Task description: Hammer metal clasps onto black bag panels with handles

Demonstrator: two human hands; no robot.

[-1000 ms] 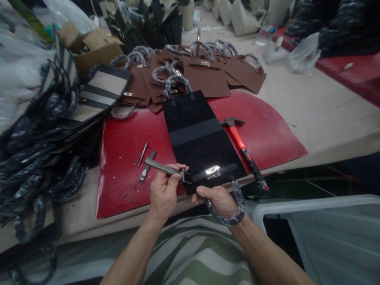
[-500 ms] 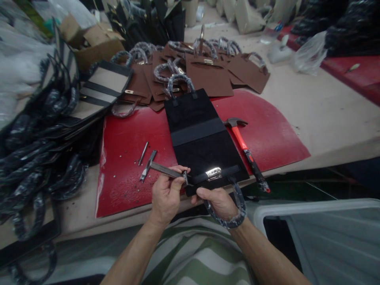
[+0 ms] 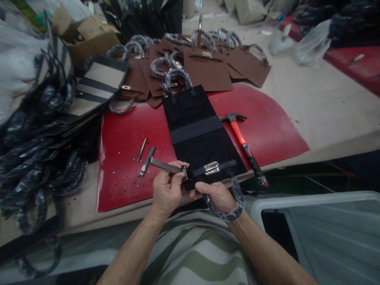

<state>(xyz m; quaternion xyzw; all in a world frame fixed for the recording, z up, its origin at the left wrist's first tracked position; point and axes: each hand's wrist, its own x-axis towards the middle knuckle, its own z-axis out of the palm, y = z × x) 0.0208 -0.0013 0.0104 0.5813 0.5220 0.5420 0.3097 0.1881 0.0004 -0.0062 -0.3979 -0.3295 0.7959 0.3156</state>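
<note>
A flat black bag panel (image 3: 196,130) lies lengthwise on a red mat (image 3: 127,134), with a silver clasp (image 3: 211,168) on a strap near its near end. My left hand (image 3: 167,190) is closed round a grey metal punch tool (image 3: 164,165), whose tip meets the strap's left end. My right hand (image 3: 218,196) grips the panel's near edge, and the wrapped handle (image 3: 237,198) loops over that wrist.
A hammer with an orange and black handle (image 3: 245,146) lies right of the panel. Two small metal tools (image 3: 145,156) rest on the mat. Brown bag panels (image 3: 208,69) are stacked behind, black bags (image 3: 35,130) piled left. A grey bin (image 3: 320,233) stands at lower right.
The clasp no longer glares with reflected light, and the view has shifted slightly. Both hands keep their grips in nearly the same place.
</note>
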